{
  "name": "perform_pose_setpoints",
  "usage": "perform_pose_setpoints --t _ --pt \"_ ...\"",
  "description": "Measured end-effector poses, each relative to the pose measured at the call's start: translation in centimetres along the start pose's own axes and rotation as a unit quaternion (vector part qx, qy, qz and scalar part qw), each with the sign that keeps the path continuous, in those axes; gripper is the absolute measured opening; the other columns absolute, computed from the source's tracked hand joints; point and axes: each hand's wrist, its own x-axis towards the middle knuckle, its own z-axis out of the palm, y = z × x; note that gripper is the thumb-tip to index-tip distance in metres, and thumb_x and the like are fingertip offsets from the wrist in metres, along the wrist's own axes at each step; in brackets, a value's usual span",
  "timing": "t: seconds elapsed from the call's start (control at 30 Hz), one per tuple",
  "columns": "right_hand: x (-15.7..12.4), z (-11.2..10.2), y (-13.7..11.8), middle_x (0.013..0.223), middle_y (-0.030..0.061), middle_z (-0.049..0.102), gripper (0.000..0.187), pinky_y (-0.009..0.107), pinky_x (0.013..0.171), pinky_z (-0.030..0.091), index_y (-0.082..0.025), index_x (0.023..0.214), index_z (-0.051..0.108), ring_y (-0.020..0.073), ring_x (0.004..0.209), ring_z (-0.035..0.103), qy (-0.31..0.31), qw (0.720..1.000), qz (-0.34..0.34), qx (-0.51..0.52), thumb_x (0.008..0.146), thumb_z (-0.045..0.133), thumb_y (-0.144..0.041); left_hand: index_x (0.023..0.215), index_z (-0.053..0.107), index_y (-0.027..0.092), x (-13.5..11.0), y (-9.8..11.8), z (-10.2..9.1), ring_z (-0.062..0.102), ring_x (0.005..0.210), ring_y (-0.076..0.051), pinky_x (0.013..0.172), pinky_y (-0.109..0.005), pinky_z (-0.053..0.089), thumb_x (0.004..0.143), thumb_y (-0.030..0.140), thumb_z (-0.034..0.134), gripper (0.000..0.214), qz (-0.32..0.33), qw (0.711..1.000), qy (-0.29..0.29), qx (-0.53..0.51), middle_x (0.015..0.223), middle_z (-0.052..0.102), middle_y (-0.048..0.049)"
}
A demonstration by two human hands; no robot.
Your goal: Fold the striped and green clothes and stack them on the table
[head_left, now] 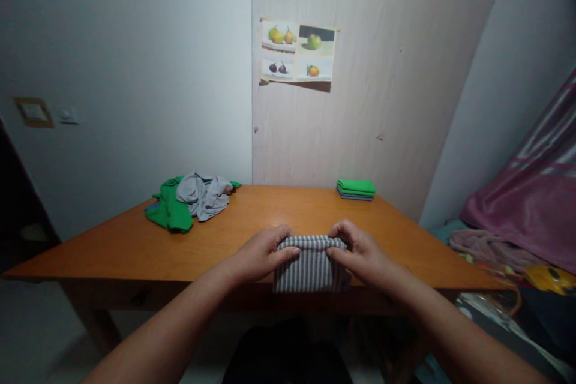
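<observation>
A folded cloth (310,270) with grey-blue and white stripes hangs upright between my hands at the front edge of the table. My left hand (274,247) pinches its upper left corner, thumb on the near face and fingers behind. At the upper right corner, my right hand (355,247) grips it in the same way. The far side of the cloth is hidden from me.
On the wooden table (270,210), a rumpled heap holds a grey cloth (204,195) and a green cloth (171,210) at the back left. A neat folded stack (355,189), green over blue, lies at the back right. A wall stands directly behind.
</observation>
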Motion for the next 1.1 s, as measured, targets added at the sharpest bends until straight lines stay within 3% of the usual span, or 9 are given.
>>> perform_pose_setpoints --t 0.27,0.5,0.63,0.73,0.77,0.83,0.93,1.0,1.1 --pt "-0.3 0.0 -0.7 0.095 0.0014 0.065 0.025 0.029 0.072 0.048 -0.022 0.107 0.058 0.0175 0.086 0.06 -0.022 1.0 -0.009 -0.009 0.083 0.063 -0.024 0.117 0.066 0.023 1.7 2.7 -1.2 0.063 0.083 -0.02 0.065 -0.026 0.043 0.082 0.058 0.069 0.049 0.025 0.996 -0.058 0.06 0.098 0.071 -0.0043" --pt "-0.6 -0.3 -1.3 0.091 0.0013 0.065 0.022 0.028 0.068 0.05 -0.022 0.107 0.057 0.017 0.082 0.062 -0.033 0.999 0.005 0.012 0.089 0.062 -0.033 0.093 0.068 0.022 3.2 4.2 -0.2 0.061 0.07 -0.018 0.057 -0.025 0.036 0.088 0.049 0.063 0.028 0.035 0.992 -0.08 0.097 0.081 0.069 -0.0019" --pt "-1.1 -0.9 -1.6 0.104 0.0054 0.068 0.029 0.035 0.083 0.053 -0.022 0.11 0.06 0.0205 0.095 0.064 0.079 0.997 -0.015 0.007 0.089 0.065 -0.041 0.086 0.067 0.021 3.6 4.3 -0.5 0.058 0.066 -0.016 0.054 -0.024 0.034 0.088 0.051 0.062 0.03 0.021 0.995 -0.043 0.093 0.075 0.066 -0.0007" --pt "-2.3 -0.7 -2.7 0.088 0.0048 0.067 0.027 0.035 0.079 0.053 -0.021 0.092 0.063 0.0195 0.083 0.064 0.211 0.977 0.006 -0.005 0.089 0.064 -0.048 0.085 0.067 0.021 3.8 4.7 -0.9 0.059 0.067 -0.017 0.055 -0.025 0.034 0.088 0.052 0.061 0.031 0.008 0.994 0.007 0.111 0.074 0.066 -0.0013" --pt "-2.8 -0.4 -3.1 0.079 0.0035 0.065 0.031 0.033 0.074 0.053 -0.021 0.084 0.062 0.0182 0.075 0.062 0.224 0.974 0.026 0.015 0.09 0.062 -0.051 0.085 0.067 0.021 3.9 4.9 -1.0 0.059 0.068 -0.017 0.055 -0.025 0.034 0.088 0.052 0.06 0.031 0.003 0.992 0.022 0.122 0.075 0.066 -0.0016" --pt "-3.8 0.6 -3.6 0.07 0.0028 0.062 0.039 0.032 0.067 0.053 -0.02 0.076 0.061 0.0169 0.067 0.061 0.185 0.973 0.084 0.11 0.091 0.059 -0.056 0.086 0.066 0.022 4.1 5.4 -1.0 0.059 0.068 -0.018 0.055 -0.026 0.034 0.089 0.052 0.059 0.031 -0.011 0.987 0.05 0.155 0.075 0.067 -0.0021" --pt "-4.7 2.5 -3.8 0.087 0.0088 0.07 0.039 0.037 0.073 0.06 -0.019 0.092 0.067 0.021 0.077 0.07 0.086 0.932 0.188 0.297 0.09 0.06 -0.058 0.09 0.066 0.023 4.3 6.3 -0.4 0.062 0.071 -0.021 0.057 -0.028 0.034 0.091 0.051 0.056 0.03 -0.014 0.973 0.076 0.218 0.078 0.069 -0.0033" --pt "-4.7 3.4 -3.9 0.103 0.0128 0.071 0.04 0.042 0.081 0.061 -0.02 0.105 0.067 0.0243 0.091 0.072 0.072 0.894 0.232 0.376 0.091 0.06 -0.056 0.092 0.065 0.023 4.3 6.8 0.5 0.063 0.073 -0.023 0.06 -0.03 0.036 0.094 0.049 0.053 0.029 0.005 0.962 0.078 0.263 0.082 0.071 -0.0051" --pt "-4.3 3.7 -4.3 0.113 0.0124 0.07 0.037 0.043 0.088 0.06 -0.022 0.111 0.065 0.0254 0.104 0.071 0.086 0.856 0.232 0.453 0.091 0.061 -0.053 0.093 0.064 0.02 4.1 7.5 2.4 0.065 0.077 -0.024 0.068 -0.034 0.039 0.095 0.038 0.055 0.02 0.056 0.947 0.076 0.307 0.086 0.072 -0.0079"
